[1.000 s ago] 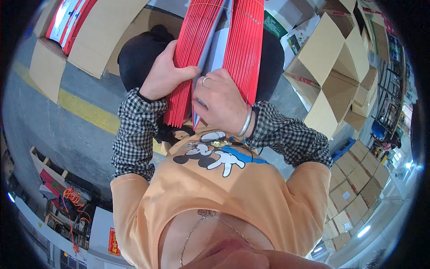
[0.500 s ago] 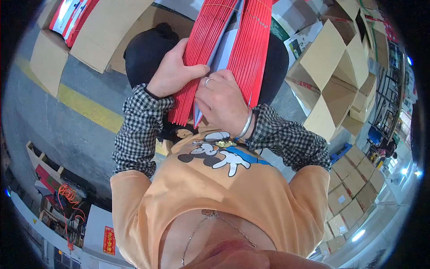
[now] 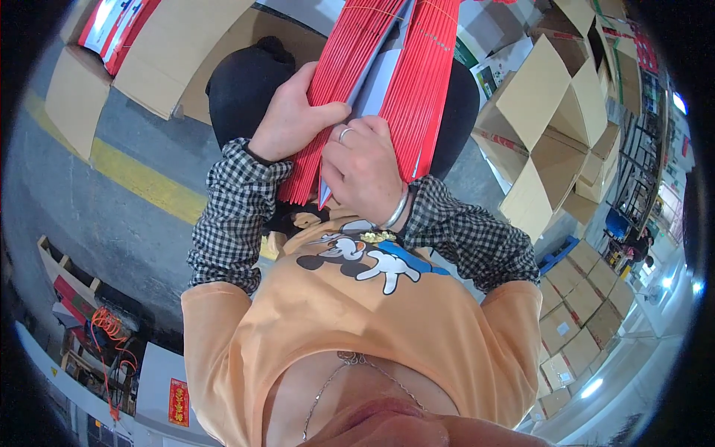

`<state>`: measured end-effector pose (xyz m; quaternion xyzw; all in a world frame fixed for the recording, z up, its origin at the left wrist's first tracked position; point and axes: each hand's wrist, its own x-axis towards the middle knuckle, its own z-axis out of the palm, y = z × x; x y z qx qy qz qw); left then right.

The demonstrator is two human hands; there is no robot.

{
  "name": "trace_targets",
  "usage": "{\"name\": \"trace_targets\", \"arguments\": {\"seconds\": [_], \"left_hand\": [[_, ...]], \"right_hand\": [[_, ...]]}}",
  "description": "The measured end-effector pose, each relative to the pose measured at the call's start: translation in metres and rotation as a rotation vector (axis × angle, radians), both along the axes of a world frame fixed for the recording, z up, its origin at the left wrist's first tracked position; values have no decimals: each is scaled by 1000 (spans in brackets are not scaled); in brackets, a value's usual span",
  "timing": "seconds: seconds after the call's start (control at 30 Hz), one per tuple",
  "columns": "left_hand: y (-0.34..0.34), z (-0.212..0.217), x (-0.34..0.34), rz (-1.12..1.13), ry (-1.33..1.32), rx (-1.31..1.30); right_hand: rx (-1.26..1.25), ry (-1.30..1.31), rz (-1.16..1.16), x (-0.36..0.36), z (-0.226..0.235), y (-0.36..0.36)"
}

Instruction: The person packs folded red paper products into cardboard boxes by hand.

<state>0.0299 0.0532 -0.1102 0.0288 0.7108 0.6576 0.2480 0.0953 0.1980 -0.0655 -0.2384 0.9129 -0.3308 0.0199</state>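
Note:
A thick bundle of red-edged folded sheets (image 3: pixel 424 89) stretches away from my chest over my lap, with a thin strap across its far part. It is parted down the middle, and pale bluish-white inner faces (image 3: pixel 375 86) show in the gap. My left hand (image 3: pixel 292 118) is wrapped round the bundle's left half, thumb on top near the gap. My right hand (image 3: pixel 365 165), with a ring and a bracelet, lies at the gap's near end with its fingers curled in against the sheets. Its fingertips are hidden.
An open cardboard carton (image 3: pixel 175 56) stands at the far left beside a red and white pack (image 3: pixel 117 33). Open cartons (image 3: pixel 538 97) sit on the right, with stacked closed boxes (image 3: pixel 577 298) nearer. A yellow stripe (image 3: pixel 149 182) crosses the grey floor. An orange coiled hose (image 3: pixel 108 324) hangs lower left.
The bundle and both hands have shifted only slightly. My right hand and forearm sit a little further left, and my left hand keeps its hold.

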Motion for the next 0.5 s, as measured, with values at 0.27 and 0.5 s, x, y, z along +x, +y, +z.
{"name": "trace_targets", "arguments": {"seconds": [0.27,0.5], "left_hand": [[-2,-2,0,8,46,-46],[-1,-4,2,28,73,-74]], "right_hand": [[-16,-73,-14,-2,-4,18],[-4,-95,-4,1,1,17]]}}
